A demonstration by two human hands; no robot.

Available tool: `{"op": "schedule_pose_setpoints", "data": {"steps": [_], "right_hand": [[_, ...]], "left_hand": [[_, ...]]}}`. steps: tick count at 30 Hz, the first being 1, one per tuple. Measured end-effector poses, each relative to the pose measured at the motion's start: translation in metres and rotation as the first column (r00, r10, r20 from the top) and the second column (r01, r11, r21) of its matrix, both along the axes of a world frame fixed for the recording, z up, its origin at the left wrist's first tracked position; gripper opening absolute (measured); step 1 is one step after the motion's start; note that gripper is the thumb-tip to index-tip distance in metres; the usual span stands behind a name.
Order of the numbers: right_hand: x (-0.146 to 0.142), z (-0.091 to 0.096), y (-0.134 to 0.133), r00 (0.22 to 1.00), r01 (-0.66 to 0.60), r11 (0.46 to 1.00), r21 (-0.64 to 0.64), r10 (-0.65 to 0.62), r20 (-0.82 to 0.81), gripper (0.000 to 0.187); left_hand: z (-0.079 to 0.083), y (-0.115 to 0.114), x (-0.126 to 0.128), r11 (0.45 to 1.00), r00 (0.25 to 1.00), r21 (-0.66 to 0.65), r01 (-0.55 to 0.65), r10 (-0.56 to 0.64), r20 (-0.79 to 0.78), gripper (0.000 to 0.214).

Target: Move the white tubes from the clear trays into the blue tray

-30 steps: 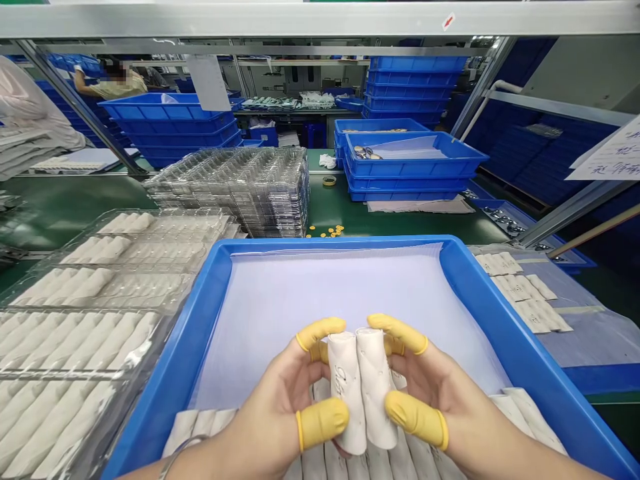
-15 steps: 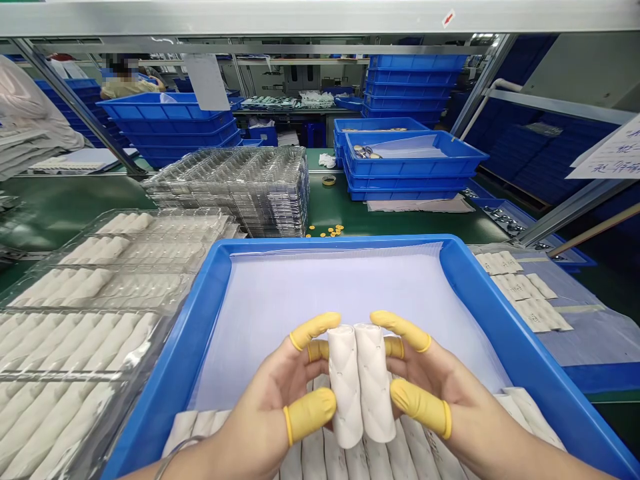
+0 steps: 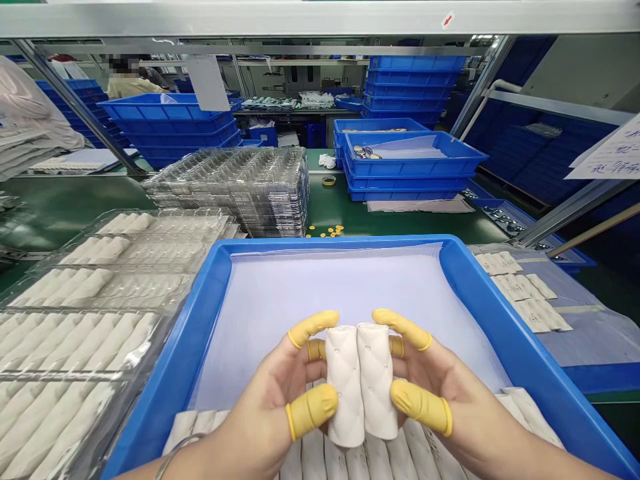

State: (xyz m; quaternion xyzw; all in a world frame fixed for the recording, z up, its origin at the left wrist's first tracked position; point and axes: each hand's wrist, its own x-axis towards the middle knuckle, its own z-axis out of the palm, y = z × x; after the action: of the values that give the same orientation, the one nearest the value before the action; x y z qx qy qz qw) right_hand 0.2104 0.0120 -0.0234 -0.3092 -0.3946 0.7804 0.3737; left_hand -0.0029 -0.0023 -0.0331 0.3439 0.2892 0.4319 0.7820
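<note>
Two white quilted, roll-shaped pieces stand upright side by side between my hands, above a blue tray [image 3: 200, 293]. My left hand [image 3: 295, 380], in yellow finger cots, is closed on the left white quilted roll [image 3: 345, 387], thumb at its side and fingers behind. My right hand [image 3: 425, 373], with the same cots, grips the right white quilted roll [image 3: 378, 383]. The rolls touch or nearly touch along their inner edges. Under my hands, more white rolls [image 3: 355, 463] lie in a row at the tray's near end, partly hidden by my forearms. A pale liner sheet [image 3: 330, 280] covers the tray floor.
To the left, clear plastic trays [image 3: 165, 257] hold rows of white rolls. Behind stand stacked clear trays [image 3: 240, 180], small yellow pieces [image 3: 333, 232] and blue bins [image 3: 410, 167]. At right lie flat white pieces [image 3: 520, 287]. A metal bar [image 3: 320, 20] crosses above. A person [image 3: 130, 77] is far left.
The two rolls have turned slightly in my fingers, so their quilted faces show more squarely. My hands have barely moved.
</note>
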Motion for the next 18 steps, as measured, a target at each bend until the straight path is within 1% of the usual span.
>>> {"op": "schedule_pose_setpoints", "data": {"steps": [4,8,10,13,15,18], "right_hand": [[-0.0012,0.0013,0.0007,1.0,0.003,1.0,-0.008,-0.003,-0.025,0.046],[-0.002,0.0004,0.0002,1.0,-0.009,1.0,-0.011,0.009,-0.022,0.044],[-0.0013,-0.0013,-0.0009,1.0,0.003,1.0,0.015,-0.003,0.007,0.045],[0.0003,-0.0041,-0.0025,0.999,0.021,0.998,0.065,-0.024,0.042,0.049],[0.0006,-0.0047,-0.0025,1.0,0.007,0.999,0.045,-0.009,0.027,0.051],[-0.0011,-0.0018,-0.0011,0.999,-0.027,0.999,-0.027,0.026,-0.035,0.048]], "left_hand": [[0.0023,0.0005,-0.0005,1.0,1.0,-0.012,0.016,-0.015,0.019,0.048],[0.0061,0.0011,0.0006,0.997,1.0,-0.078,0.001,-0.002,-0.013,0.048],[0.0077,0.0015,0.0013,0.995,0.999,-0.098,-0.014,0.01,-0.038,0.048],[0.0092,0.0027,0.0017,0.996,1.0,-0.087,-0.008,0.006,-0.025,0.047],[0.0095,0.0039,0.0016,0.996,1.0,-0.088,0.012,-0.013,-0.005,0.047],[0.0088,0.0053,0.002,0.993,1.0,-0.118,0.016,-0.014,0.018,0.043]]}}
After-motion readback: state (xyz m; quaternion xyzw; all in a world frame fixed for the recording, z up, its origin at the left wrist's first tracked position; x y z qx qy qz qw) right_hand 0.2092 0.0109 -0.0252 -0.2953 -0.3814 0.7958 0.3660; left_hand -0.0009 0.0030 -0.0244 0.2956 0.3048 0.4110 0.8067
